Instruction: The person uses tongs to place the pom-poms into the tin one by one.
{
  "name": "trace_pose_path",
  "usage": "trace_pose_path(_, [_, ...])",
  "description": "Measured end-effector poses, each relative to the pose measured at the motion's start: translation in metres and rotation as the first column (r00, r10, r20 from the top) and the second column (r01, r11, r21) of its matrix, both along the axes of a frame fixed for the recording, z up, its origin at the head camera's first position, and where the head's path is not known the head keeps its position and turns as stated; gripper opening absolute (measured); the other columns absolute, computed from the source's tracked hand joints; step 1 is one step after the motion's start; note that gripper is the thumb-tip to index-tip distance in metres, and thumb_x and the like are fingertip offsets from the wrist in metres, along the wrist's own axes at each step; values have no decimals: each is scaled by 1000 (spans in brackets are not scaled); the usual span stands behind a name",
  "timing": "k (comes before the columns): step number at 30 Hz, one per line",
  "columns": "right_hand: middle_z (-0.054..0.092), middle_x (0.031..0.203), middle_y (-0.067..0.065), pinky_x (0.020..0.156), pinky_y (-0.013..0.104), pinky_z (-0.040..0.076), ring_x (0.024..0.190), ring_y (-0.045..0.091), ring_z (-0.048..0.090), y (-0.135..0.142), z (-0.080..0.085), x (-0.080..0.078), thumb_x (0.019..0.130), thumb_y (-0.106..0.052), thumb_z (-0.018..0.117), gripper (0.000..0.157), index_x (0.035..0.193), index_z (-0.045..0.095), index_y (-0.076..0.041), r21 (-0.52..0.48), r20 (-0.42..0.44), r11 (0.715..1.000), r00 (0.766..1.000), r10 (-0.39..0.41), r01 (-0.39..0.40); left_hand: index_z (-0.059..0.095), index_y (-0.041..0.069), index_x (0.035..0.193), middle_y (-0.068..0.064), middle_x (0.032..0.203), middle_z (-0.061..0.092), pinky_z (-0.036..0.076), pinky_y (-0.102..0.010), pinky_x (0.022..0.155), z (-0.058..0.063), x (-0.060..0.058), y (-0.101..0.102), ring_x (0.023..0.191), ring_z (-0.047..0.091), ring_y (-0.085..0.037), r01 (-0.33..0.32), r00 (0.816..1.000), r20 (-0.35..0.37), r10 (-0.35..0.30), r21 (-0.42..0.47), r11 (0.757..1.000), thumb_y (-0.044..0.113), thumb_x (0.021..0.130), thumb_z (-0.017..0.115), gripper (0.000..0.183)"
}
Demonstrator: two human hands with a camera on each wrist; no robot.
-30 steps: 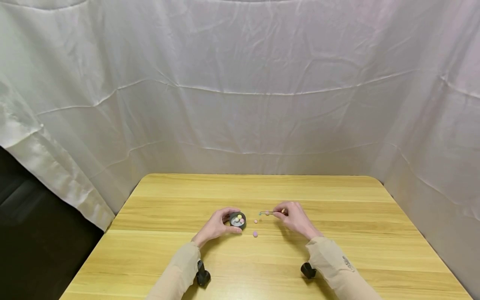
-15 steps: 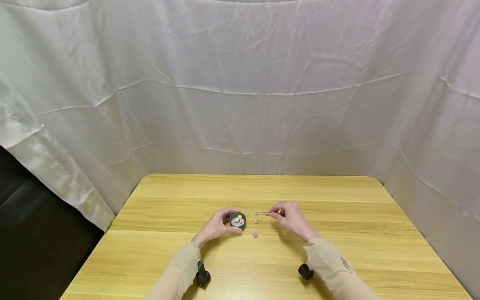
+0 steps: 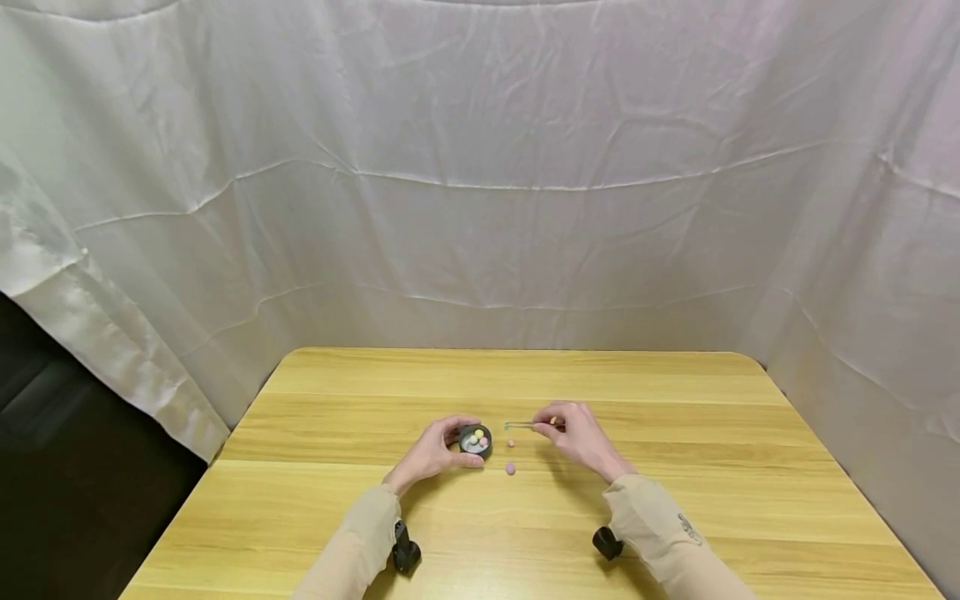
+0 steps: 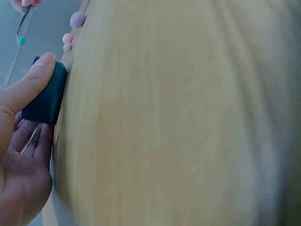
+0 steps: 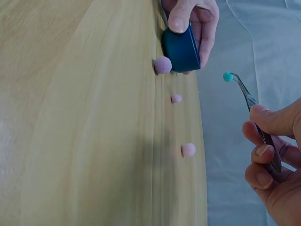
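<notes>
My left hand [image 3: 431, 452] holds a small dark bowl [image 5: 182, 51] on the table, thumb on the near side. Inside the bowl in the head view lie a yellow pompom [image 3: 479, 434], a pink one and a whitish one. My right hand [image 3: 579, 435] pinches bent-tip tweezers [image 5: 249, 98] between thumb and fingers. A teal pompom [image 5: 228, 76] is caught at their tip, raised above the table to the right of the bowl. On the tabletop lie a purple pompom [image 5: 163, 65], a small pink pompom [image 5: 176, 99] and a larger pink pompom [image 5: 188, 149].
The wooden table [image 3: 360, 375] has rounded far corners. Pale curtains [image 3: 480, 217] hang behind it and along the sides. A dark area [image 3: 60, 467] shows at the left. Black wrist cameras [image 3: 406, 554] are worn at both sleeves.
My right hand has moved left with the tweezers, bringing the teal pompom closer to the bowl. My left hand and the bowl have stayed in place.
</notes>
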State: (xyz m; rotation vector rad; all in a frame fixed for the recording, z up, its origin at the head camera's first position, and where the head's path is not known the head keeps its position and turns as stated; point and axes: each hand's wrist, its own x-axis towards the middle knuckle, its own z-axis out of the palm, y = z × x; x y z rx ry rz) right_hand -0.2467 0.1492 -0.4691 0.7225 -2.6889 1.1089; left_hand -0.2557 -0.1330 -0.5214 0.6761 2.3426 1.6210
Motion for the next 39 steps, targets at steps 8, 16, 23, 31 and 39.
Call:
trace_pose_path(8, [75, 90, 5, 68, 19, 55, 78, 9, 64, -6, 3, 1, 92, -7, 71, 7, 93, 79, -7, -3, -1, 1000, 1000, 3, -3, 55, -2, 138, -23, 137, 59, 47, -54, 111, 0, 0, 0, 125, 59, -39, 0, 1000, 6, 0, 1, 1000, 10, 83, 83, 63])
trace_pose_path(16, [75, 91, 6, 68, 18, 55, 78, 10, 65, -17, 5, 3, 91, -6, 72, 7, 93, 79, -6, -4, -6, 1000, 1000, 14, -14, 54, -3, 138, -24, 137, 59, 46, -54, 111, 1, -1, 0, 125, 59, -39, 3, 1000, 7, -3, 0, 1000, 9, 84, 82, 62])
trace_pose_path(23, [76, 92, 6, 70, 20, 57, 80, 13, 68, -26, 4, 3, 91, -5, 72, 8, 94, 79, -7, 0, 18, 1000, 1000, 23, -23, 54, -4, 139, -24, 137, 59, 48, -53, 109, 1, -1, 1, 125, 59, -40, 0, 1000, 1, 0, -11, 1000, 9, 84, 82, 63])
trace_pose_path(31, [76, 94, 7, 74, 23, 59, 83, 15, 69, -33, 2, 3, 91, -5, 72, 7, 93, 79, -6, -10, 20, 999, 999, 35, -34, 54, -4, 139, -23, 137, 60, 49, -52, 109, 0, -1, 1, 125, 60, -39, 0, 1000, -7, 0, -14, 1000, 9, 84, 82, 63])
trace_pose_path(39, [76, 94, 3, 75, 23, 58, 83, 12, 68, -37, 0, 2, 92, -6, 72, 8, 94, 79, -9, -5, 51, 1000, 998, 28, -28, 53, -5, 139, -24, 136, 60, 50, -51, 107, 2, 0, 2, 124, 61, -39, -3, 1000, -7, 3, -14, 1000, 10, 83, 83, 65])
